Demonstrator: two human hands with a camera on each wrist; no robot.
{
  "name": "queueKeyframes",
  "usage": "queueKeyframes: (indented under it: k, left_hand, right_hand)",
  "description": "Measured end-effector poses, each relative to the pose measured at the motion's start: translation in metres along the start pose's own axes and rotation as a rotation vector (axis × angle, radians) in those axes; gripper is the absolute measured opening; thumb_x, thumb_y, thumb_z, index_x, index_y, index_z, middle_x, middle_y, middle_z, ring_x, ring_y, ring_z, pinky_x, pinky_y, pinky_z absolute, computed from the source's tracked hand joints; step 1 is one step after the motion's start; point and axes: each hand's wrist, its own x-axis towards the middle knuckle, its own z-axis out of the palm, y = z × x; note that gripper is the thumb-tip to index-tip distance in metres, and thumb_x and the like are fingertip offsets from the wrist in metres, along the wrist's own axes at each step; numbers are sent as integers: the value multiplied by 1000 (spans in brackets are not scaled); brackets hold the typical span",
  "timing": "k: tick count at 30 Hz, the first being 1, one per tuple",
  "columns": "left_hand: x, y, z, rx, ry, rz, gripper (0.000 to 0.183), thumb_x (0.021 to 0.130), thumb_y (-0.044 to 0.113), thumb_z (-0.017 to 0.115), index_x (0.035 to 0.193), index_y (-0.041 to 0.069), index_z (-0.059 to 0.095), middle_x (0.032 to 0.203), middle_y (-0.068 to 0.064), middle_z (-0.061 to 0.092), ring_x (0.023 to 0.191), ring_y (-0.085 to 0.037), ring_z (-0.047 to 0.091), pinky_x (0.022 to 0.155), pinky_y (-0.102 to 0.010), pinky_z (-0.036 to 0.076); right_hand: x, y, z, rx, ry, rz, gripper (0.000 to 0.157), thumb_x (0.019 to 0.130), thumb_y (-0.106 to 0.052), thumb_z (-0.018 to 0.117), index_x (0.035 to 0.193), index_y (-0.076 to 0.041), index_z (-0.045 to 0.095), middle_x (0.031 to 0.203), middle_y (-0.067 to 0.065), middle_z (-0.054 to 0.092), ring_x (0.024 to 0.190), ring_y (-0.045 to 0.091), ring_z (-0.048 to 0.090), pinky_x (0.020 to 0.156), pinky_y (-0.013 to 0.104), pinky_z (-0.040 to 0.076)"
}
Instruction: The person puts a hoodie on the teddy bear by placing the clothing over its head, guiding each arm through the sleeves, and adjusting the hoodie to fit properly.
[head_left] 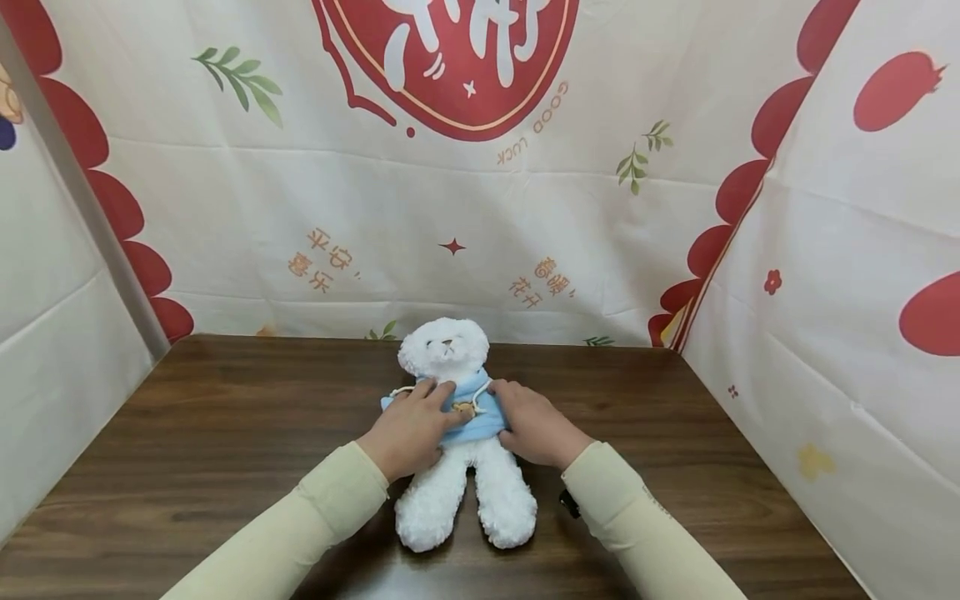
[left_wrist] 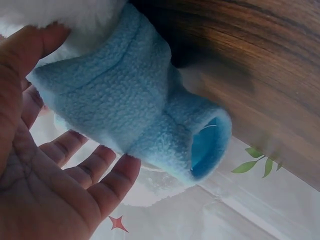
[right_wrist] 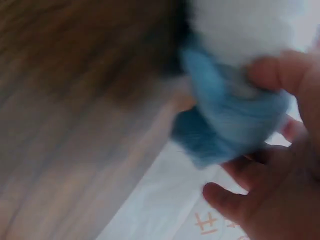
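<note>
A: Where is the white teddy bear (head_left: 467,456) lying?

B: It's lying face up near the middle of the surface (head_left: 285,417), its head pointing toward the printed backdrop (head_left: 240,208) and its legs toward the person. It's wearing a blue top (head_left: 480,431).

A: And the hands?

B: Both are touching the bear's middle. The left hand (head_left: 411,429) is resting on one side of the top, its thumb and fingers (left_wrist: 117,185) standing wide apart, lightly bent. The right hand (head_left: 540,425) is lying along the other side, thumb near the hem; its camera is blurring, so I can't tell whether it's gripping cloth.

A: Which step are we seeing, would you say?

B: My guess is they're settling the top around the body. The next move would be calling for a light pinch on the cloth, while something is steadying the soft body.

A: What is one view showing that another isn't?

B: The left wrist view is looking straight into a sleeve (left_wrist: 172,137): its end is gaping, with no paw showing. From the head, the left hand is covering most of that, but only there is the bear's face showing.
</note>
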Motion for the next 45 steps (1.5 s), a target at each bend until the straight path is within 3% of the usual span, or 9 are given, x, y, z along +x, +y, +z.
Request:
queueKeyframes:
  k: [4,8,16,21,26,33,36,40,45]
  left_hand:
    - [1,0,0,8,-10,5,57,77,32,73,131,31,52,138,-13,38,121,-36,39,81,-51,46]
    - [2,2,-1,9,-11,11,57,79,29,72,132,30,52,138,-13,38,123,-36,38,82,-51,45]
    - [1,5,-3,0,-41,-9,55,80,26,70,132,32,51,139,-12,38,123,-36,37,84,-52,44]
    - [1,4,-4,-10,-37,-7,55,80,25,71,131,31,52,139,-12,37,124,-36,36,84,-52,43]
    - [0,2,-5,-11,-39,2,56,79,27,71,131,32,52,138,-11,38,124,-35,36,83,-53,43]
    - [-1,3,-1,-32,-37,2,57,79,26,72,131,33,51,136,-12,37,122,-34,36,81,-52,45]
    - [-2,4,1,-33,-30,2,57,78,26,72,131,33,52,136,-14,35,121,-34,37,79,-52,45]
    - [-3,4,1,-13,-23,0,58,78,28,72,131,33,51,138,-17,33,122,-34,36,80,-52,44]
    - [-1,3,-1,12,-23,-8,58,78,29,72,132,33,50,138,-18,33,121,-34,37,79,-51,45]
  right_hand:
    - [3,6,10,-181,163,-41,42,87,-19,60,127,-12,47,109,4,57,92,16,57,79,33,46]
    - [6,7,13,-276,242,-53,34,86,-15,62,118,-16,53,102,1,61,89,16,59,78,35,47]
    - [10,1,17,-506,216,-4,19,93,-16,54,110,-13,48,94,2,55,84,21,54,80,41,44]
    - [11,3,13,-558,233,39,29,83,-25,67,106,-15,53,85,0,64,75,19,62,81,41,45]
    - [9,1,12,-560,251,4,28,84,-22,67,107,-13,53,89,2,62,78,21,58,71,39,45]
    - [6,-6,16,-572,225,28,15,92,-18,54,101,-8,48,91,9,44,74,22,36,55,32,34]
    - [4,-5,13,-491,190,54,24,86,-20,64,102,-9,49,89,9,42,71,19,37,53,30,35]
    - [-1,-2,2,-285,111,63,34,78,-20,71,103,-12,50,90,4,42,69,14,40,56,27,38]
    - [-8,-1,-9,-161,133,23,8,85,-20,62,91,-19,56,94,-1,44,75,11,42,62,26,39]
